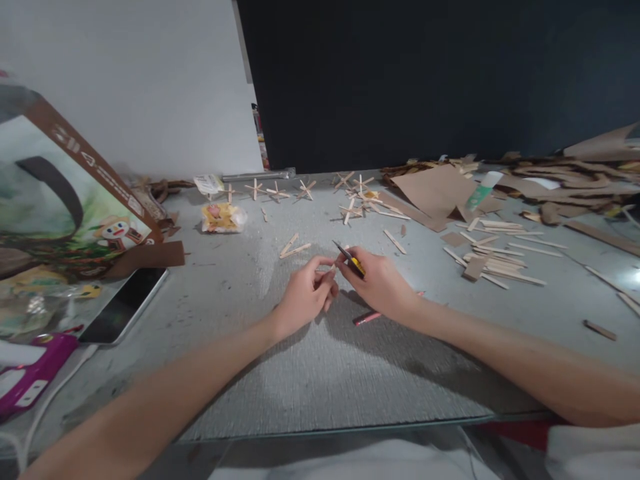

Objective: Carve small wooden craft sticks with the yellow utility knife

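Over the middle of the table, my left hand (309, 285) is closed, its thumb and fingertips pinching a short pale piece of wooden stick (333, 267), mostly hidden by the fingers. My right hand (379, 283) grips a yellow and black utility knife (356, 263), its blade pointing up and to the left. The fingertips of both hands nearly meet. Under my right hand lies a red pencil (367, 319), partly covered. Just beyond my left hand, wooden sticks (295, 249) lie in an open V shape.
Small crossed-stick shapes (306, 191) stand along the back. Loose craft sticks (500, 260), cardboard (430, 187) and a green glue stick (483, 191) are at right. A phone (125, 303), a purple device (43, 373) with a cable, and a printed box (75, 180) occupy the left.
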Tool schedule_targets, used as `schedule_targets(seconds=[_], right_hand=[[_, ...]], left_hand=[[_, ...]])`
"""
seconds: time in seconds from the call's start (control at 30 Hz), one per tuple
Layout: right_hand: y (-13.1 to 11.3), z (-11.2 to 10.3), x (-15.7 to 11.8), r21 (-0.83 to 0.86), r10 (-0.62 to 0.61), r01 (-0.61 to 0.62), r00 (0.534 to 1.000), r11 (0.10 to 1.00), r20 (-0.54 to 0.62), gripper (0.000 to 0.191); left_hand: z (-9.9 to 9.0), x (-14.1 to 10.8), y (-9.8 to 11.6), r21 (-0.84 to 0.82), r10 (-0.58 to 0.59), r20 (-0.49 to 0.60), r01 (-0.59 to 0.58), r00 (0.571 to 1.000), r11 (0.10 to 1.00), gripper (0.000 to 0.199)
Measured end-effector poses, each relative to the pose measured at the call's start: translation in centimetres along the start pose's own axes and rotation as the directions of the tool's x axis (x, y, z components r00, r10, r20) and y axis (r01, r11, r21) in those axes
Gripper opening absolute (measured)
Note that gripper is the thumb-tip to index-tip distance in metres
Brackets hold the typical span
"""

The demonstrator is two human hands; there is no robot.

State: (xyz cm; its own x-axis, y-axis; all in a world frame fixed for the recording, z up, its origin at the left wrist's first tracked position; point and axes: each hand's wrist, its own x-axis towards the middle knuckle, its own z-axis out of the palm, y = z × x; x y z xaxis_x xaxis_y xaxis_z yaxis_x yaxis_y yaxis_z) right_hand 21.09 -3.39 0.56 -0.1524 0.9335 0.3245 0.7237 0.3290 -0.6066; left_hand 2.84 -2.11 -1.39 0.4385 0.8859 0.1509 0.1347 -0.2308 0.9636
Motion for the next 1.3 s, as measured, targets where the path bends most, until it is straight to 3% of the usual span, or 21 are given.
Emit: schedule_targets(seconds=[0.5,0.87,1.1,1.3], right_hand=[[-0.4,-0.5,0.2,-0.068,-0.002,0.006,0.998,0.998,0.068,0.019],[0.2,-0.1,0.3,-0.093,-0.098,0.103,0.993,0.990,0.060,0.022],[-0.4,0.4,-0.8,-0.172,-0.214,0.244,0.960,0.954,0.180,0.028],[-0.7,-1.0,-0.9,-0.295,-0.267,0.315,0.944,0.902,0.194,0.039]], left_hand=[[0.1,-0.1,0.3,-0.032,-0.017,-0.009,0.017,1.000,0.999,0.027],[0.3,0.0,0.2,-0.106,-0.046,-0.027,0.043,0.999,0.993,0.023],[-1.4,1.7,-0.7,-0.216,-0.135,-0.247,0.081,0.960,0.973,0.020],[-1.5,1.4,-0.6,-0.138,-0.038,-0.250,0.003,0.967,0.990,0.031]])
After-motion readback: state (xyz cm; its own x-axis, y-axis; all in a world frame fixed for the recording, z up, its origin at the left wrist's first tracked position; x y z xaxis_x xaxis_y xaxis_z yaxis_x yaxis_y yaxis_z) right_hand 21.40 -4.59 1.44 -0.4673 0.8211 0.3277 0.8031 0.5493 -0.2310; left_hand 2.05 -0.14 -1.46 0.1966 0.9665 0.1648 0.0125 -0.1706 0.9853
